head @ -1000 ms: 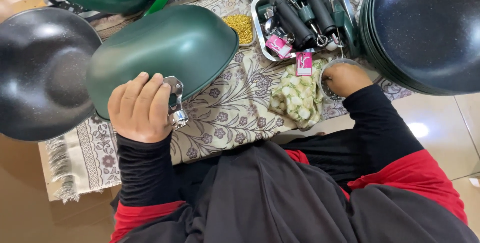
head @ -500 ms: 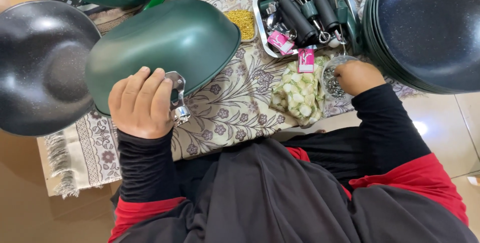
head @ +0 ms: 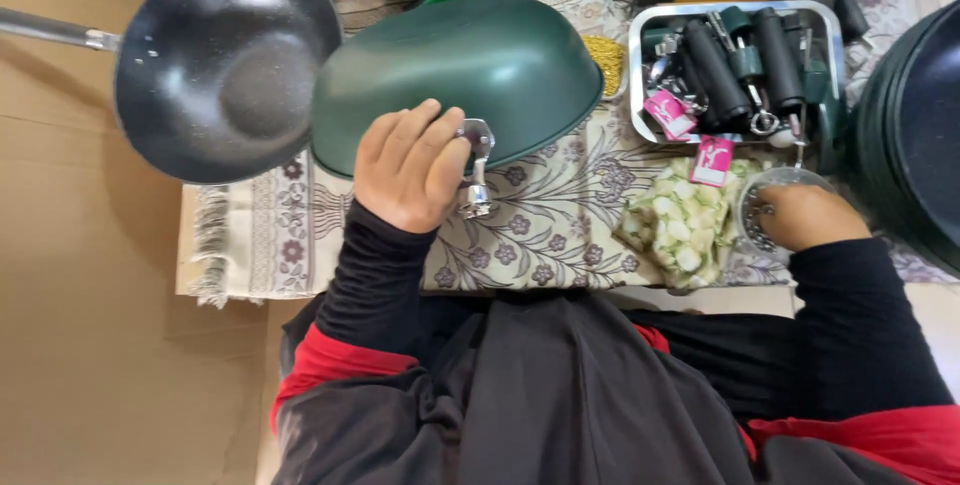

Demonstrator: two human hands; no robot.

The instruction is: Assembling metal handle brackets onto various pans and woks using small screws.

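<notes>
Dark green upturned metal wok (head: 470, 70) on patterned cloth (head: 560, 235) | left hand (head: 410, 167) gripping rim beside bare silver handle bracket (head: 476, 170) | right hand (head: 805, 217) dipping into small clear bowl (head: 770, 185), closure unclear | handle unfitted; black grips (head: 740, 60) waiting in tray.

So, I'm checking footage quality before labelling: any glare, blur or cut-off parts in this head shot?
Head view: mostly sharp; soft glare on the green pan and the dark wok; bright glint on the metal bracket beside the left hand; the right hand is slightly soft, its fingers hidden in a clear container; stacked dark pans are cropped at the right edge.
</notes>
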